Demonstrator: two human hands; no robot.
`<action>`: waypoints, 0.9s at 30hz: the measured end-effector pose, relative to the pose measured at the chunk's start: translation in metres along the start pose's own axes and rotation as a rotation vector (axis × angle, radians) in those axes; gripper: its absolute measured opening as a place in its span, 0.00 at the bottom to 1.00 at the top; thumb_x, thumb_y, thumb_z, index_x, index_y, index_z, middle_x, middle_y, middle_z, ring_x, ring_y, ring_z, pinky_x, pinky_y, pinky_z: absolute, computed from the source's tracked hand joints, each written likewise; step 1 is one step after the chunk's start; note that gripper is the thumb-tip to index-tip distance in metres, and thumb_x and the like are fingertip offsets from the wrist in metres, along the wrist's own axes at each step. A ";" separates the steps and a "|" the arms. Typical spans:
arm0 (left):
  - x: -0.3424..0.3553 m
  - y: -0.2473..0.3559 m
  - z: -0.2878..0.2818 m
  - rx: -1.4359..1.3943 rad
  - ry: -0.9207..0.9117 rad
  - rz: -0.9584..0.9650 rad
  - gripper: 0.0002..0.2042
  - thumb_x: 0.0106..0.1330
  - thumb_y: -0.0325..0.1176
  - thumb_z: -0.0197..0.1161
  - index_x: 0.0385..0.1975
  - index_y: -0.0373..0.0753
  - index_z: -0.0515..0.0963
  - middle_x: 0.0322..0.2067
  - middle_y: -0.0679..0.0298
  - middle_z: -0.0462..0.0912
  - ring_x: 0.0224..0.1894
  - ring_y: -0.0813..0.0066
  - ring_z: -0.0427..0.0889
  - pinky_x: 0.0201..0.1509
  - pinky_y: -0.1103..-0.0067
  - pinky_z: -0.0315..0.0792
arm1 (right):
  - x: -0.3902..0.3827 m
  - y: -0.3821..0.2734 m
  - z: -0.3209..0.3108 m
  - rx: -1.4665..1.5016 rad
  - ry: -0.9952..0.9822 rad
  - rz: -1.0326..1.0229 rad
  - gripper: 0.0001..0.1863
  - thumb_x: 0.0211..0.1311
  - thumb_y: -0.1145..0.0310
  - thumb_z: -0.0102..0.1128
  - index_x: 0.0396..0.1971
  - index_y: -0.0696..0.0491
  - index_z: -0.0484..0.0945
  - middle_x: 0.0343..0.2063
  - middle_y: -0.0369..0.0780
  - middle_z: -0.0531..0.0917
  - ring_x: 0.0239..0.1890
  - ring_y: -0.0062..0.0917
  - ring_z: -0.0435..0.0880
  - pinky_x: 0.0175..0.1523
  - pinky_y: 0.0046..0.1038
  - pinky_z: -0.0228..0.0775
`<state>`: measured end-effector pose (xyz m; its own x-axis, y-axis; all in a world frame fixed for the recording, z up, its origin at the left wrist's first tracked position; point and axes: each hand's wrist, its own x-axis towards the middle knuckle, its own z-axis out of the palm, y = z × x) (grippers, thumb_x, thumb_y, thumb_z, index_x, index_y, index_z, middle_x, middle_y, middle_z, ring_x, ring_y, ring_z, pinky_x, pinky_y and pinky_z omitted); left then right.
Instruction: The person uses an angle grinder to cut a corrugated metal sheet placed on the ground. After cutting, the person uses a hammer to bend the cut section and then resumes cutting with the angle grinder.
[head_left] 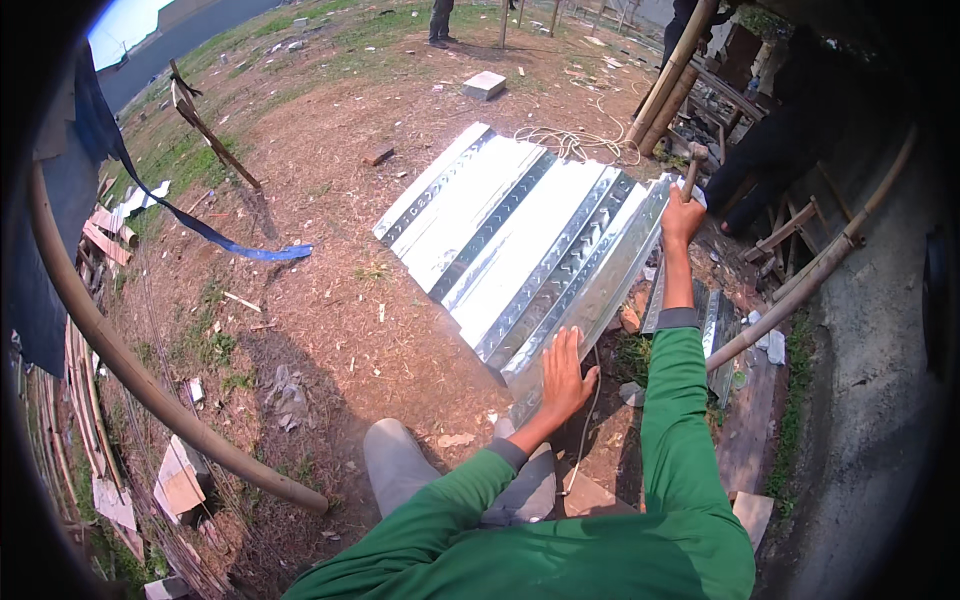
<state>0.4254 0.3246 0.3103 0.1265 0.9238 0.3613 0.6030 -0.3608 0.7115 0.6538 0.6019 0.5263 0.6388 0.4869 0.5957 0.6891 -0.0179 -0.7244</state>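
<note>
A ribbed metal decking sheet lies ahead of me on the dirt, its broad flats bright in the sun and its raised ribs patterned with small embossed marks. My left hand rests with fingers outstretched on the sheet's right-hand side strip, close to its near end. My right hand is wrapped round the handle of a hammer at the sheet's far right corner. The hammer's head points up, above my fist. Whether that hand also touches the metal, I cannot tell.
Bamboo poles curve past on the left and right. A blue strap trails across the ground. Beyond the sheet lie a coiled cord and a pale block. People stand farther off, and a dark-clothed person is at the right.
</note>
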 end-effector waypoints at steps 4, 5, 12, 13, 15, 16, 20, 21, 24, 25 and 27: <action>0.027 -0.030 -0.051 0.092 -0.106 0.021 0.41 0.67 0.28 0.70 0.83 0.42 0.66 0.76 0.45 0.75 0.74 0.45 0.79 0.73 0.56 0.79 | 0.027 0.038 0.019 -0.013 -0.046 0.240 0.29 0.69 0.55 0.77 0.39 0.75 0.88 0.33 0.51 0.94 0.35 0.40 0.94 0.45 0.47 0.81; 0.034 -0.039 -0.067 0.179 -0.005 0.068 0.34 0.68 0.24 0.64 0.78 0.45 0.73 0.65 0.49 0.87 0.60 0.49 0.90 0.59 0.58 0.87 | 0.025 0.050 0.021 -0.017 -0.081 0.251 0.29 0.67 0.54 0.78 0.40 0.73 0.89 0.36 0.55 0.94 0.39 0.45 0.96 0.48 0.49 0.83; 0.038 -0.070 -0.186 0.347 -0.321 0.069 0.30 0.73 0.27 0.61 0.75 0.57 0.78 0.40 0.52 0.94 0.41 0.46 0.95 0.43 0.55 0.88 | -0.062 0.085 -0.030 -0.103 -0.055 0.432 0.31 0.64 0.52 0.81 0.35 0.74 0.88 0.30 0.57 0.92 0.28 0.47 0.94 0.33 0.47 0.85; 0.038 -0.078 -0.202 0.380 -0.303 0.084 0.27 0.73 0.28 0.62 0.72 0.57 0.81 0.40 0.52 0.94 0.41 0.46 0.95 0.43 0.55 0.88 | -0.089 0.084 -0.048 -0.071 -0.020 0.467 0.31 0.64 0.52 0.81 0.32 0.74 0.87 0.27 0.55 0.91 0.22 0.43 0.93 0.25 0.44 0.83; 0.041 -0.107 -0.235 0.474 -0.279 0.118 0.23 0.74 0.30 0.62 0.66 0.59 0.86 0.39 0.54 0.94 0.41 0.48 0.95 0.43 0.56 0.88 | -0.154 0.072 -0.076 0.169 -0.055 0.557 0.35 0.68 0.49 0.81 0.24 0.72 0.83 0.20 0.49 0.87 0.15 0.33 0.87 0.16 0.33 0.75; 0.041 -0.128 -0.252 0.538 -0.253 0.141 0.22 0.74 0.29 0.61 0.63 0.61 0.89 0.38 0.54 0.95 0.41 0.48 0.95 0.42 0.56 0.87 | -0.187 0.061 -0.087 0.213 -0.099 0.564 0.37 0.69 0.46 0.80 0.22 0.71 0.82 0.16 0.47 0.85 0.13 0.31 0.84 0.17 0.33 0.74; 0.006 -0.223 -0.319 0.647 -0.202 0.163 0.20 0.74 0.31 0.60 0.58 0.60 0.92 0.38 0.54 0.94 0.39 0.51 0.95 0.42 0.58 0.87 | -0.311 -0.003 -0.118 0.646 -0.244 0.750 0.34 0.78 0.47 0.71 0.35 0.72 0.84 0.28 0.54 0.90 0.13 0.23 0.76 0.16 0.28 0.65; -0.009 -0.248 -0.336 0.708 -0.197 0.082 0.19 0.74 0.31 0.60 0.57 0.60 0.93 0.39 0.53 0.94 0.41 0.51 0.95 0.46 0.56 0.86 | -0.342 -0.022 -0.124 0.664 -0.362 0.741 0.31 0.80 0.51 0.70 0.40 0.73 0.84 0.35 0.56 0.92 0.14 0.21 0.75 0.16 0.26 0.61; -0.043 -0.318 -0.378 0.753 -0.063 -0.018 0.17 0.74 0.31 0.60 0.53 0.54 0.94 0.40 0.55 0.95 0.51 0.54 0.94 0.59 0.52 0.83 | -0.436 -0.076 -0.137 0.757 -0.516 0.881 0.30 0.80 0.51 0.72 0.38 0.71 0.86 0.21 0.45 0.85 0.11 0.18 0.69 0.16 0.25 0.57; -0.055 -0.338 -0.391 0.752 -0.019 -0.051 0.17 0.75 0.33 0.60 0.58 0.52 0.92 0.48 0.51 0.93 0.59 0.52 0.90 0.66 0.52 0.79 | -0.465 -0.090 -0.143 0.739 -0.566 0.909 0.31 0.81 0.50 0.72 0.46 0.73 0.88 0.17 0.39 0.80 0.11 0.16 0.66 0.16 0.25 0.57; -0.071 -0.370 -0.392 0.797 0.250 -0.173 0.21 0.78 0.37 0.60 0.69 0.49 0.84 0.62 0.45 0.85 0.71 0.47 0.82 0.76 0.52 0.72 | -0.520 -0.108 -0.148 0.802 -0.608 0.990 0.33 0.82 0.48 0.70 0.47 0.73 0.88 0.13 0.34 0.72 0.11 0.16 0.67 0.16 0.25 0.59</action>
<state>-0.1155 0.3425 0.2574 -0.1392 0.8685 0.4758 0.9838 0.0667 0.1662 0.2977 0.2216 0.3456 0.3499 0.8647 -0.3605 -0.4623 -0.1753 -0.8692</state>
